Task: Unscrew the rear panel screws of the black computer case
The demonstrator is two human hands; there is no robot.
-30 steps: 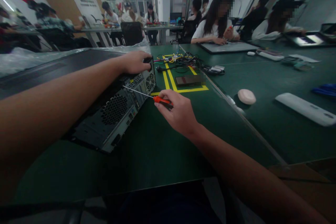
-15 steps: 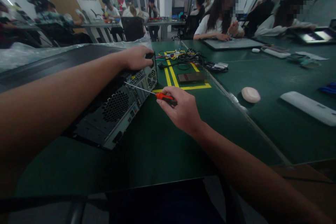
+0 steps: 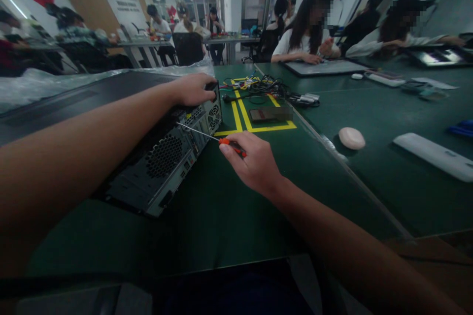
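Observation:
A black desktop computer case (image 3: 136,189) lies on its side on the green table, its rear panel with vents and ports facing me. Over its far top corner my left hand (image 3: 195,89) is closed, the fingers curled round the edge. My right hand (image 3: 254,160) grips a screwdriver (image 3: 223,142) by its orange and black handle. The thin shaft points left, and its tip meets the upper edge of the rear panel. Whether a screw sits under the tip is too small to tell.
Clear plastic wrap (image 3: 29,86) lies behind the case. Beyond it are tangled cables (image 3: 275,87), yellow tape (image 3: 242,120) and a dark phone-like slab (image 3: 264,115). To the right are a pale rounded object (image 3: 352,138) and a long white device (image 3: 432,155). People sit across the table.
The screwdriver handle has turned a little within my right hand, with the tip still at the same spot on the case. The camera view has tilted slightly upward. My left hand keeps its hold.

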